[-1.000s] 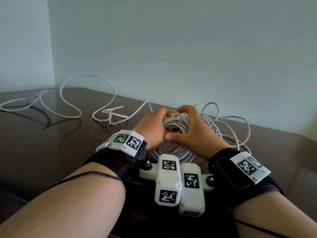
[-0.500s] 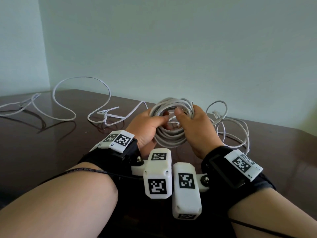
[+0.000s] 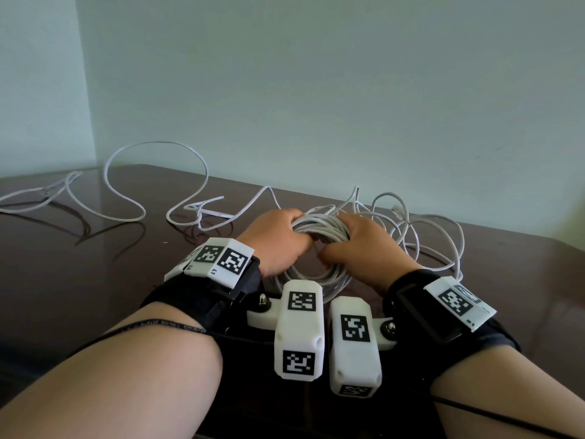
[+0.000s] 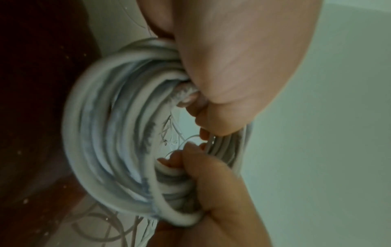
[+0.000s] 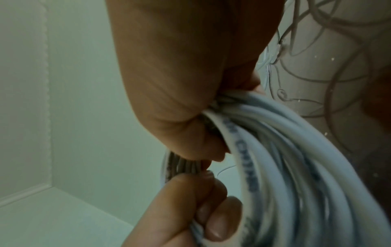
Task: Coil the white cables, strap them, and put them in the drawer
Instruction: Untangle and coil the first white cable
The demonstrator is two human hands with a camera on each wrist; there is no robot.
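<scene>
A coil of white cable (image 3: 319, 228) is held just above the dark brown table (image 3: 79, 280), in front of me. My left hand (image 3: 278, 239) grips its left side and my right hand (image 3: 361, 245) grips its right side, fingers curled round the bundled loops. In the left wrist view my left hand (image 4: 232, 66) clamps the coil (image 4: 105, 133) from above, with my right hand (image 4: 211, 192) holding it below. In the right wrist view my right hand (image 5: 180, 66) closes on the coil (image 5: 296, 150). No strap or drawer is in view.
Loose loops of white cable (image 3: 427, 236) lie tangled on the table behind and right of the coil. Another white cable (image 3: 126, 191) snakes across the table's left half toward the wall corner. A pale green wall (image 3: 316, 90) stands right behind the table.
The coil was lifted upright half a second ago; it is now tipped back and lowered toward the table. Both hands have kept hold of it.
</scene>
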